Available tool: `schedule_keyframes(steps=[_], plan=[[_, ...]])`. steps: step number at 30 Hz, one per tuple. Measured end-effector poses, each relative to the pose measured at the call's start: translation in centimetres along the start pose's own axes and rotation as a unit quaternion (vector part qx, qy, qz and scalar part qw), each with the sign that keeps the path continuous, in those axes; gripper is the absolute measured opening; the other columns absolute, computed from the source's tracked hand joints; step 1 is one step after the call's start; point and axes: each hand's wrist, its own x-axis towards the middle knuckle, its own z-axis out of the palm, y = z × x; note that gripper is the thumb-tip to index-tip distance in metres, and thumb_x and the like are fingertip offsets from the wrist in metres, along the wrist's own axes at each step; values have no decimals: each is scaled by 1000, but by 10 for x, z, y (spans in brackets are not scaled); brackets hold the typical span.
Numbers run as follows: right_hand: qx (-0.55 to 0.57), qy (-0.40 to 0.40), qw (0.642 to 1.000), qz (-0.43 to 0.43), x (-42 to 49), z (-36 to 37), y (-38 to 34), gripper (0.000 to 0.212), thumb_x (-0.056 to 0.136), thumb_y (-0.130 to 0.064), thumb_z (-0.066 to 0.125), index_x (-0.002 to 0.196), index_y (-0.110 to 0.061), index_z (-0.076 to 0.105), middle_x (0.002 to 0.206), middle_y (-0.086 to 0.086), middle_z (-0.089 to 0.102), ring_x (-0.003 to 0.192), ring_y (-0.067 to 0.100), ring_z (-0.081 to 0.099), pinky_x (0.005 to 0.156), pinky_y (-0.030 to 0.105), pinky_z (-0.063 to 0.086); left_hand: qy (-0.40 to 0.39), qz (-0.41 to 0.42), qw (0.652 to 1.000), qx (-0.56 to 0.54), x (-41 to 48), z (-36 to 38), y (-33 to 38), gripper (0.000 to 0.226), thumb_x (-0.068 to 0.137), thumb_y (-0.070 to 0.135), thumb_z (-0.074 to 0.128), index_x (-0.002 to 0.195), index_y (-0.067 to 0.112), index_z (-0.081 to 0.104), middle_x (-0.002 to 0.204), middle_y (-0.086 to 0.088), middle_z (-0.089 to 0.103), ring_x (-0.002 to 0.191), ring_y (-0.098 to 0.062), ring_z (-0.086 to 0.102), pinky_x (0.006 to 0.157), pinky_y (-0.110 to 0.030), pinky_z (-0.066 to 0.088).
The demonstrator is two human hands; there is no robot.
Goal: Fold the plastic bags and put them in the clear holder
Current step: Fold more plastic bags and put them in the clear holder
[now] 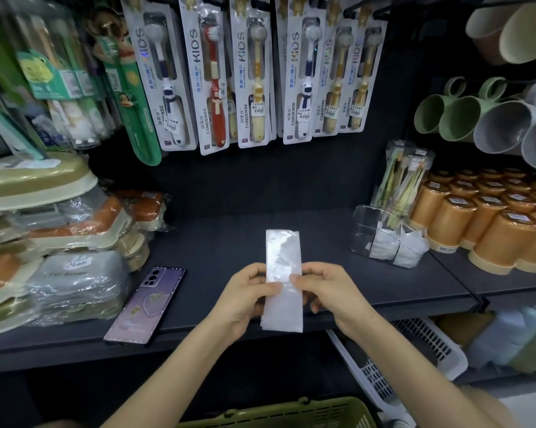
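Both hands, left (245,291) and right (331,288), are pinching the bag (283,273) at its middle over the shelf (223,242), left of the holder (387,239), probably preparing a fold.

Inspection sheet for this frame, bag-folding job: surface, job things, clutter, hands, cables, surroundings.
Surface: dark shelf.
Job's things: bag, folded into a long strip, held over the shelf's front edge; clear holder at right, folded bags inside.
Clutter: phone face down at left; wrapped boxes stacked beside it.
Grippers: left hand and right hand both pinch the bag.
Cables: nothing seen.
Surroundings: toothbrushes hang above; cups at right; basket below.
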Motion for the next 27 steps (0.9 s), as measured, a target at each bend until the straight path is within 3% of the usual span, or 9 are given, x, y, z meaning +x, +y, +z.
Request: schedule_keyframes(steps=[4,8,12,14,16,18,22,25,27], plan=[[37,18,999,-23,-1,5,0,19,87,1,61,97,-11,71,70,9,64,52,11,51,43,21,36,16,-19,998,-55,-2,2,-1,15,86,-3,61,98,5,65,99,-12,72,87,-24,70,74,-37,57],[49,26,997,-58,-3,6,0,13,87,-1,63,92,-8,72,73,11,68,51,10,52,44,22,39,-19,-47,994,-97,-7,0,2,21,83,4,61,104,1,62,101,-16,71,88,-28,70,70,-38,57],[31,26,989,-142,-4,1,-2,16,86,3,63,84,-9,74,79,8,72,66,12,63,53,21,47,-92,-105,978,-155,-8,-11,10,45,91,28,45,123,-2,57,112,-30,65,95,-39,66,81,-46,54],[-26,22,975,-218,-3,-3,0,22,86,7,62,84,-10,75,81,4,71,75,11,66,64,19,50,-110,-132,974,-149,-5,-14,14,58,96,47,38,124,-1,59,113,-29,65,95,-37,67,78,-45,54],[-98,23,950,-296,1,-7,4,30,85,10,60,85,-15,77,83,-2,68,79,11,65,69,20,50,-124,-120,979,-111,-3,-12,19,60,90,51,52,120,0,63,113,-21,67,96,-31,68,73,-40,55],[-130,33,933,-334,5,-11,6,32,83,6,59,85,-20,77,84,-5,67,79,9,64,69,19,49,-134,-86,986,-56,-3,-8,24,46,77,31,72,112,1,67,107,-14,69,93,-24,68,70,-35,55],[-109,31,950,-292,6,-20,4,38,84,14,59,87,-20,76,85,-3,70,82,8,66,72,17,49,-100,-36,994,29,2,-2,28,27,75,0,73,99,6,63,88,-8,73,83,-19,70,67,-30,54],[49,-52,985,-160,5,-36,-2,34,85,7,57,108,-15,70,93,4,73,88,18,69,76,27,54,-76,17,989,127,10,5,30,26,78,-1,73,99,8,61,87,-8,74,84,-20,71,72,-32,55],[73,-68,990,-99,6,-45,-6,34,80,-9,62,113,-11,67,94,10,73,89,26,69,78,35,57,-63,58,975,203,17,10,31,27,77,2,77,98,10,62,84,-5,75,83,-18,71,78,-33,56]])
